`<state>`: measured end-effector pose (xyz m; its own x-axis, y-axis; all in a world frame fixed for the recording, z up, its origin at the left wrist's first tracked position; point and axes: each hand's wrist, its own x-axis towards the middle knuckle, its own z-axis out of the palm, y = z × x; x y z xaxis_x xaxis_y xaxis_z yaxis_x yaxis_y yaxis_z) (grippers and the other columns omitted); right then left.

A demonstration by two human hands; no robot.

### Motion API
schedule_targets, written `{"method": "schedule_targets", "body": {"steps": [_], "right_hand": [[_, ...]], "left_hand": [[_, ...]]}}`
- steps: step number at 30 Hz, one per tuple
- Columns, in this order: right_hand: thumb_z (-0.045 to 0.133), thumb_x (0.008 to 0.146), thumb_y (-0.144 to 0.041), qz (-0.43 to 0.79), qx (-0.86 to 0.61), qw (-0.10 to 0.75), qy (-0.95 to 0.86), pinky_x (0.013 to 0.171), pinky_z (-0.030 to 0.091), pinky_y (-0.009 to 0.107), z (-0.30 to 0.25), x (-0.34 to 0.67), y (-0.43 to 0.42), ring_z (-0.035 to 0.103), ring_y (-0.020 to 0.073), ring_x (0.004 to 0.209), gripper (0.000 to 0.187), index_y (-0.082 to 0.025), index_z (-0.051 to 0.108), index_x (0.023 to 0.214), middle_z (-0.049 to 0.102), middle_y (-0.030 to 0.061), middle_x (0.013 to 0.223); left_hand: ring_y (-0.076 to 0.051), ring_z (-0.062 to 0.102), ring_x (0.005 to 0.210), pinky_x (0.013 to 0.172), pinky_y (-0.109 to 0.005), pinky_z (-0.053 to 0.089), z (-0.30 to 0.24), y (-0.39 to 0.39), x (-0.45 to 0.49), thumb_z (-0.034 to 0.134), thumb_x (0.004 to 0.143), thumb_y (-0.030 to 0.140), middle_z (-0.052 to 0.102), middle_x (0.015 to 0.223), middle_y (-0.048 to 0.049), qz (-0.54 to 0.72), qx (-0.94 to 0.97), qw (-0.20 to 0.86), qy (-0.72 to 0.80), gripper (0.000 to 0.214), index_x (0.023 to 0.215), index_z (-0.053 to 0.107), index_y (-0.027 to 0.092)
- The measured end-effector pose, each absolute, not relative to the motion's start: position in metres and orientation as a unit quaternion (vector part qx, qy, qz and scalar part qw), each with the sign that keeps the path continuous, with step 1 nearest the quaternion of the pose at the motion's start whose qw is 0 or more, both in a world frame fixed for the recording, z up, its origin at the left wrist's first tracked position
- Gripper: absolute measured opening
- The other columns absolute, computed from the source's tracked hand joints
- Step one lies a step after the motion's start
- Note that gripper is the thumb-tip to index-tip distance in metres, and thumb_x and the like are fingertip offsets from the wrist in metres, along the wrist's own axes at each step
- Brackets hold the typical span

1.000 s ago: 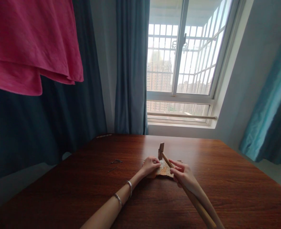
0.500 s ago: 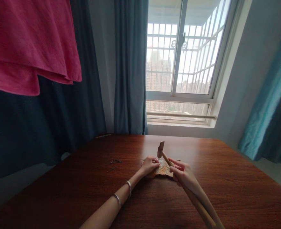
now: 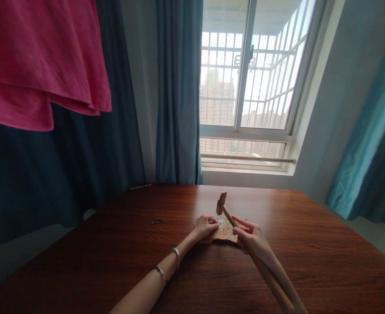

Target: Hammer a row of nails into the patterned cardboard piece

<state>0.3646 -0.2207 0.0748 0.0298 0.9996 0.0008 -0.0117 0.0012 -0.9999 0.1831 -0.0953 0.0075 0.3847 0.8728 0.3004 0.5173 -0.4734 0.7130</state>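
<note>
My right hand [image 3: 253, 235] is wrapped round the wooden handle of a hammer [image 3: 229, 216]. Its metal head is raised a little above the board, and the long handle runs back under my forearm. My left hand [image 3: 206, 227] rests on the left part of a small wooden board [image 3: 225, 232] with a speckled, pitted top. Thumb and fingers there are pinched around a thin nail [image 3: 217, 220], mostly hidden, just below the hammer head. Several loose nails [image 3: 156, 221] lie on the table to the left of my left hand.
The brown wooden table [image 3: 114, 261] reaches back to the wall under a barred window [image 3: 244, 87]. Dark blue curtains [image 3: 179, 96] hang beyond it, and a pink towel [image 3: 45, 61] hangs at upper left.
The hammer head has risen very slightly in my right hand. My left hand and the board have stayed in place.
</note>
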Motion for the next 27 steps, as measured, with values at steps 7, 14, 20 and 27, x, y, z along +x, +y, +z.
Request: {"method": "schedule_targets", "body": {"steps": [7,14,20,27], "right_hand": [[0.066,0.067,-0.035,0.505,-0.491,0.518,-0.485,0.028,0.032,0.018,0.0804,0.3608,-0.2245,0.042,0.0072,0.038,0.063,-0.014,0.054,0.125,0.056,-0.0031,0.059],[0.065,0.068,-0.035,0.501,-0.497,0.497,-0.505,0.030,0.033,0.018,0.0729,0.3644,-0.2208,0.043,0.0071,0.038,0.059,-0.016,0.057,0.123,0.057,-0.0025,0.061],[0.066,0.067,-0.035,0.515,-0.492,0.501,-0.492,0.030,0.032,0.017,0.0724,0.3635,-0.2204,0.044,0.0068,0.040,0.061,-0.016,0.056,0.124,0.057,-0.0028,0.062],[0.065,0.068,-0.036,0.499,-0.494,0.518,-0.489,0.029,0.032,0.018,0.0741,0.3630,-0.2209,0.041,0.0065,0.037,0.062,-0.015,0.054,0.125,0.057,-0.0032,0.060]], "left_hand": [[-0.015,0.057,0.070,0.063,-0.021,0.038,0.0070,-0.0957,0.1839,0.064,0.068,0.034,0.065,0.072,-0.0016,0.330,0.790,0.261,0.445,0.021,0.070,0.067,0.014],[-0.015,0.058,0.072,0.066,-0.022,0.039,0.0078,-0.0957,0.1843,0.064,0.068,0.031,0.066,0.073,-0.0018,0.335,0.794,0.258,0.438,0.017,0.069,0.068,0.014],[-0.015,0.058,0.072,0.066,-0.022,0.039,0.0076,-0.0954,0.1844,0.064,0.069,0.030,0.066,0.072,-0.0017,0.335,0.797,0.248,0.437,0.015,0.068,0.067,0.015],[-0.016,0.058,0.073,0.065,-0.022,0.039,0.0099,-0.0977,0.1842,0.065,0.069,0.032,0.067,0.074,-0.0021,0.330,0.791,0.251,0.449,0.017,0.069,0.068,0.014]]}}
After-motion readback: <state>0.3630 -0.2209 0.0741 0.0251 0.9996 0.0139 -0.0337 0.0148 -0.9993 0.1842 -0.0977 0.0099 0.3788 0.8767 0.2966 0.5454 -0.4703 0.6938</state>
